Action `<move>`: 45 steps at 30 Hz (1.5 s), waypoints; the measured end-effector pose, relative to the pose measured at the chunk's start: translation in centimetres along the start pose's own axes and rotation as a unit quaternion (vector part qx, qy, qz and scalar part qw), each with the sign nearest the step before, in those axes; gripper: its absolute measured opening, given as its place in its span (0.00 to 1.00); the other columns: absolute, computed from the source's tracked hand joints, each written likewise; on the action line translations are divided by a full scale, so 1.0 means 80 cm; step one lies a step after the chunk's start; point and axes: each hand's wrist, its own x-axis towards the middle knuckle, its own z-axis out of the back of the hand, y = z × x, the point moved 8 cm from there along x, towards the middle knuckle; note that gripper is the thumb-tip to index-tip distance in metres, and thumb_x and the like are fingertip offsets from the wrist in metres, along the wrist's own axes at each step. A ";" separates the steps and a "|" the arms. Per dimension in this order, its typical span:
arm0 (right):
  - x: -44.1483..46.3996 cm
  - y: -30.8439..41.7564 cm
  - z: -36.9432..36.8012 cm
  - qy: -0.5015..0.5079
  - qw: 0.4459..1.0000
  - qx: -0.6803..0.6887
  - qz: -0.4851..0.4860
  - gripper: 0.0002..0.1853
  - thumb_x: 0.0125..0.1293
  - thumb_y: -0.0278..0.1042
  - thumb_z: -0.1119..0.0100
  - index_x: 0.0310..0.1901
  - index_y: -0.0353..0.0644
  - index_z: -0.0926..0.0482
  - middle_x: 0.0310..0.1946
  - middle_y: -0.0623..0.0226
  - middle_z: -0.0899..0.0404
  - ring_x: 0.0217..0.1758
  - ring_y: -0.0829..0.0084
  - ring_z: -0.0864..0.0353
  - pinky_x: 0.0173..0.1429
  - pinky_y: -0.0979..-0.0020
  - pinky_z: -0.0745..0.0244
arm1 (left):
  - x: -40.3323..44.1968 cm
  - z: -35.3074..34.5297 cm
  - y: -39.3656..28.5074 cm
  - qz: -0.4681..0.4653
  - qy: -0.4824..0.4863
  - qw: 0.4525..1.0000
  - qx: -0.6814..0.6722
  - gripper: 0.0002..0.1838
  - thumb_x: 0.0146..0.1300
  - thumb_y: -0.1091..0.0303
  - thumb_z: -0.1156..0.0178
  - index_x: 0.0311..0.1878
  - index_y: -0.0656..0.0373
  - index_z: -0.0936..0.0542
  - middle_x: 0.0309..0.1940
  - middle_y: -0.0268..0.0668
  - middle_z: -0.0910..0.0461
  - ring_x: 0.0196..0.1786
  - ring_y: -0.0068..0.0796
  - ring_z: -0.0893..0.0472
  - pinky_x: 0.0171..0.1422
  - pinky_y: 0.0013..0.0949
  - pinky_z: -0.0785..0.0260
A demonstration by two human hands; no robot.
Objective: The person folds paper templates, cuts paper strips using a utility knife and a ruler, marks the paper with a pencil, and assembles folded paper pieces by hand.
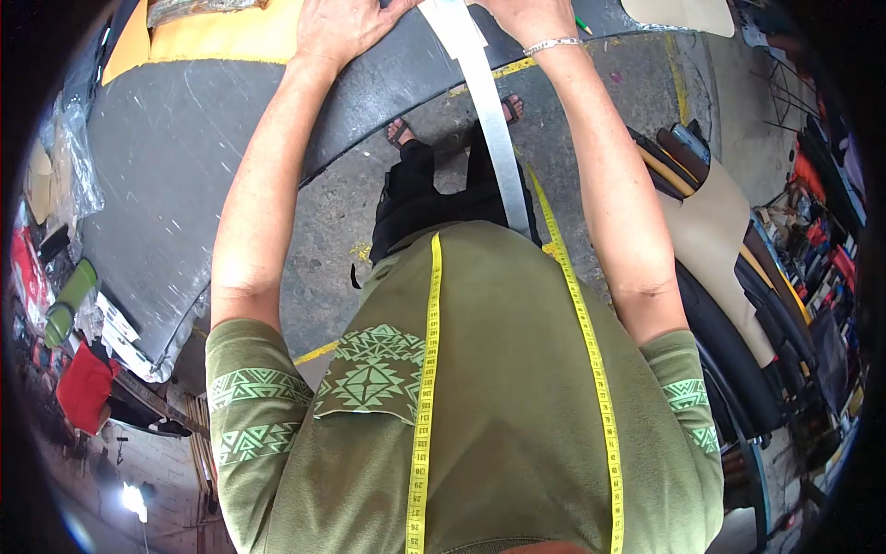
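At the top edge of the head view, my left hand [343, 26] lies on the dark table [217, 138], its thumb reaching toward a pale strip of material [454, 30]. On the other side of that strip is my right hand [528, 18], with a chain bracelet at the wrist. The frame's edge cuts off the fingertips of both hands, so their grip is hidden. A long metal ruler [498, 138] runs between the hands, over the table edge and down to my waist. A green pencil [583, 26] lies beside my right hand.
Yellow-orange material [217, 42] lies at the table's upper left, and a beige sheet [688, 13] at its upper right. Rolls of material [729, 314] stand at the right. A yellow measuring tape [600, 369] hangs around my neck. A green roll [70, 300] is at the left.
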 end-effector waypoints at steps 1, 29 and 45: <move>0.000 0.000 0.000 -0.001 1.000 0.003 0.000 0.11 0.54 0.32 0.37 0.35 0.32 0.17 0.33 0.40 0.18 0.42 0.42 0.17 0.48 0.51 0.22 | 0.000 0.001 0.000 0.002 0.003 1.000 -0.003 0.41 0.63 0.43 0.39 0.71 0.63 0.33 0.73 0.54 0.39 0.77 0.55 0.43 0.81 0.54 0.54; -0.211 -0.070 -0.030 0.019 0.977 0.126 -0.170 0.18 0.70 0.52 0.40 0.44 0.44 0.23 0.26 0.49 0.19 0.34 0.43 0.17 0.37 0.51 0.25 | 0.012 0.017 -0.005 -0.007 0.107 0.994 0.002 0.53 0.56 0.37 0.33 0.73 0.69 0.39 0.74 0.61 0.43 0.77 0.60 0.43 0.80 0.51 0.50; -0.191 -0.069 -0.018 0.081 0.980 0.070 -0.168 0.18 0.68 0.51 0.38 0.46 0.44 0.21 0.33 0.48 0.17 0.41 0.42 0.17 0.42 0.52 0.22 | 0.010 0.017 -0.012 -0.021 0.100 0.995 0.004 0.50 0.56 0.38 0.32 0.72 0.65 0.34 0.75 0.62 0.45 0.77 0.61 0.45 0.80 0.52 0.48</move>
